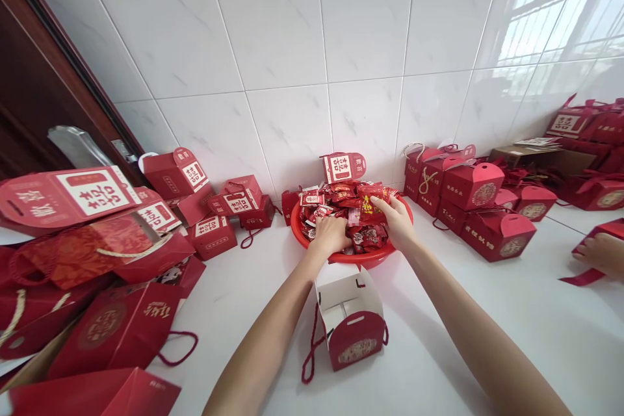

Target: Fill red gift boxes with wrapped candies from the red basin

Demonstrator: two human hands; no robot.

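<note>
A red plastic basin (363, 259) full of wrapped candies (368, 238) stands near the wall. My left hand (331, 233) reaches into its near left part with curled fingers; their tips are hidden among the wrappers, so what they grip cannot be seen. Over the right side of the basin, my right hand (396, 218) is closed on a shiny red packet (369, 203) with gold lettering. Between my forearms sits a red gift box (357, 338), its top open, its white inside showing, and a dark red cord hanging at its side.
Red gift boxes and bags (117, 318) crowd the left side. Closed boxes (497, 231) are stacked to the right, with more beyond. One box (341, 168) stands behind the basin against the tiled wall (287, 123). Another person's hand (602, 253) holds a red box at the right edge.
</note>
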